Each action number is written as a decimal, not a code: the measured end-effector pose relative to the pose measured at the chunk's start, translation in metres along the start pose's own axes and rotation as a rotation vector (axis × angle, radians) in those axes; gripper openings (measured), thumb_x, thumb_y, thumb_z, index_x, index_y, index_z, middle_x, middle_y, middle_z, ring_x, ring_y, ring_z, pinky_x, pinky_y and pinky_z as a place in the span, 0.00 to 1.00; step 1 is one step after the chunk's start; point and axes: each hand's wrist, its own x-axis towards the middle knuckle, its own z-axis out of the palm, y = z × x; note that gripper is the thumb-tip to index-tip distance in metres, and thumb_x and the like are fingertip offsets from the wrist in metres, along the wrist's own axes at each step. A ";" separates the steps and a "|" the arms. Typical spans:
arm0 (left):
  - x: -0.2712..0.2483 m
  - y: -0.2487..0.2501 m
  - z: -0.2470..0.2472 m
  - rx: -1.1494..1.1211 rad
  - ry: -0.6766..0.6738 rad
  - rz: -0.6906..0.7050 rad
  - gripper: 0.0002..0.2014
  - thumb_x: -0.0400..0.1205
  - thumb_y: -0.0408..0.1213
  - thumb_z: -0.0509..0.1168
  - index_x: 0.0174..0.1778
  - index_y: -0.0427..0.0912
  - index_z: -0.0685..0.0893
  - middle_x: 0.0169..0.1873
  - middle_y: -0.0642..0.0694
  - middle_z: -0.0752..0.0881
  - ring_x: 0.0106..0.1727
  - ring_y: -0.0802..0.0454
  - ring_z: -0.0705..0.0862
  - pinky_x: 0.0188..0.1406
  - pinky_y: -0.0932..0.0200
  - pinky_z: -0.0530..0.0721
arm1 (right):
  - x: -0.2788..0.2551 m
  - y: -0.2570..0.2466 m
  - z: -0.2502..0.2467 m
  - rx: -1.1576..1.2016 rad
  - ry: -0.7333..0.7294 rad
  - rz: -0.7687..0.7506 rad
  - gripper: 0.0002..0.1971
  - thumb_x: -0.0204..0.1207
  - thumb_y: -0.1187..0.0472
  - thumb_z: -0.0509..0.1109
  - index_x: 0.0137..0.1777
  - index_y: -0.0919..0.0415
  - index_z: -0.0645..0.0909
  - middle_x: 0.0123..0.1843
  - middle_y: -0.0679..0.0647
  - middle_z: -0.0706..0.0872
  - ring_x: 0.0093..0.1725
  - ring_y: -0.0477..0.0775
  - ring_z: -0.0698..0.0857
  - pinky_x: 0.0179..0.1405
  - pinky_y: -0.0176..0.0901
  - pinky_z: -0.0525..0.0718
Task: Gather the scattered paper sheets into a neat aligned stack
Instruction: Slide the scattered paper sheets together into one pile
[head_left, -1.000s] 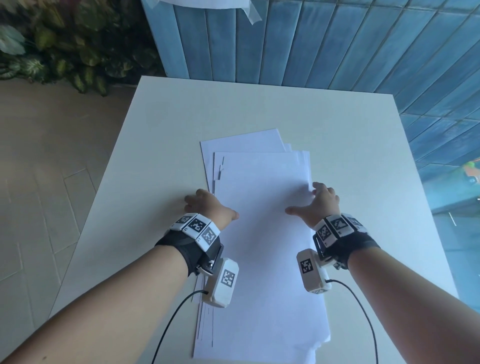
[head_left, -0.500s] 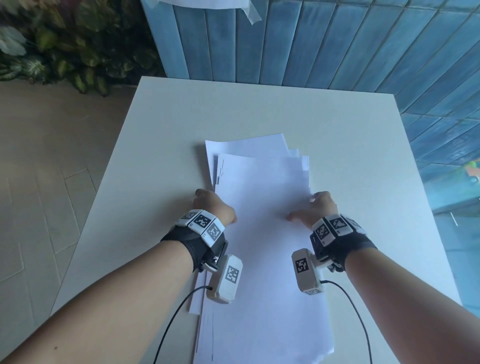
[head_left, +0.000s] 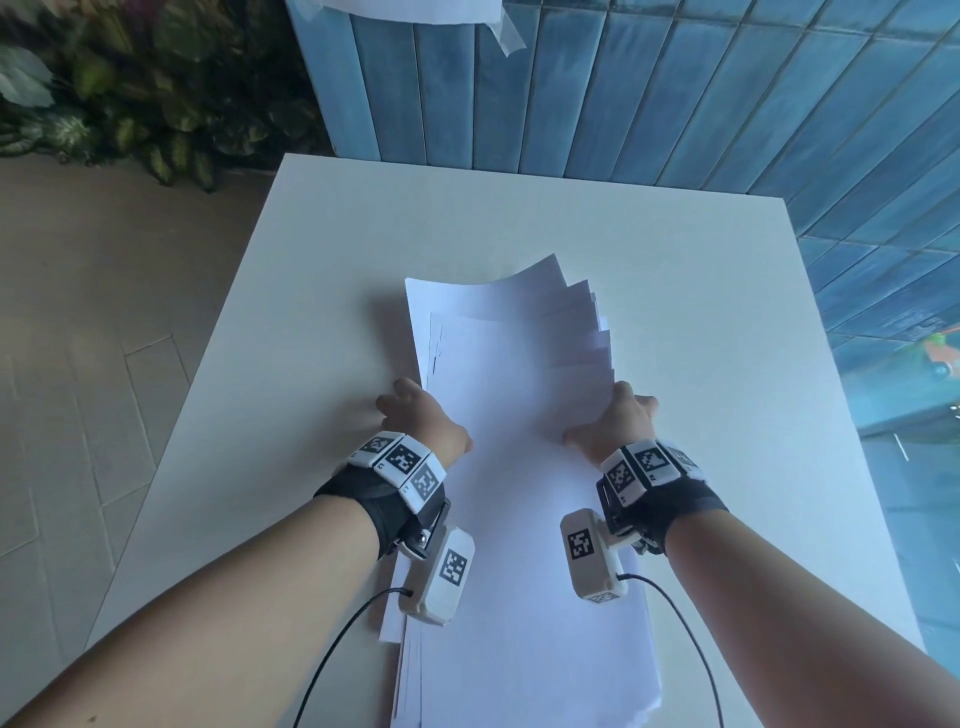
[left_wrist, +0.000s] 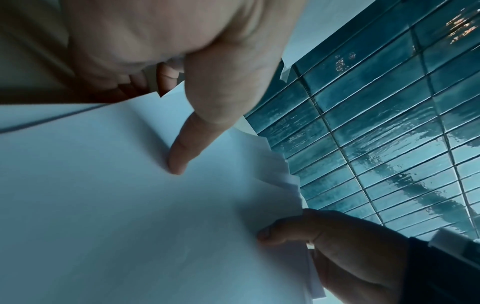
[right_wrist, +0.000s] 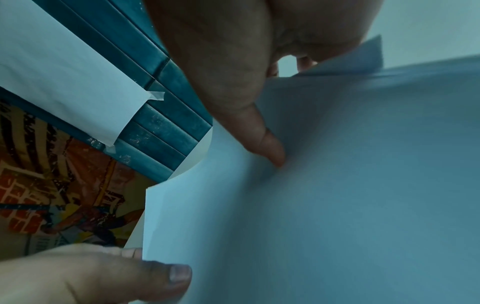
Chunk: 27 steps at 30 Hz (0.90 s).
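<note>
Together, left hand (head_left: 423, 423) and right hand (head_left: 615, 426) pinching paper sheets (head_left: 519, 415) by opposite edges, thumbs on top, far ends fanned

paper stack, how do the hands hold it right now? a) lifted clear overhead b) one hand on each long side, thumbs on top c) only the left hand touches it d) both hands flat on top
b: the left hand and the right hand flank the paper stack, each with its thumb pressing on the top sheet.
</note>
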 end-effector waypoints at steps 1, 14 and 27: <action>0.001 0.000 -0.001 -0.026 -0.004 0.000 0.42 0.64 0.33 0.81 0.67 0.35 0.61 0.68 0.34 0.71 0.61 0.35 0.81 0.51 0.52 0.80 | 0.000 -0.001 -0.001 0.015 -0.006 -0.005 0.32 0.62 0.65 0.75 0.66 0.63 0.68 0.67 0.60 0.66 0.36 0.57 0.80 0.35 0.44 0.81; 0.006 -0.004 -0.003 0.017 -0.046 -0.024 0.35 0.64 0.33 0.74 0.68 0.32 0.71 0.64 0.36 0.82 0.58 0.41 0.86 0.58 0.47 0.86 | 0.003 -0.005 0.000 0.059 -0.021 0.005 0.36 0.61 0.69 0.78 0.68 0.62 0.66 0.66 0.60 0.69 0.31 0.51 0.71 0.24 0.37 0.69; 0.008 -0.008 0.005 -0.070 0.035 0.052 0.32 0.66 0.27 0.76 0.61 0.36 0.64 0.59 0.40 0.77 0.51 0.42 0.79 0.51 0.53 0.81 | 0.002 -0.010 -0.005 -0.244 0.064 -0.052 0.36 0.61 0.62 0.77 0.69 0.52 0.67 0.63 0.56 0.76 0.65 0.61 0.72 0.61 0.53 0.72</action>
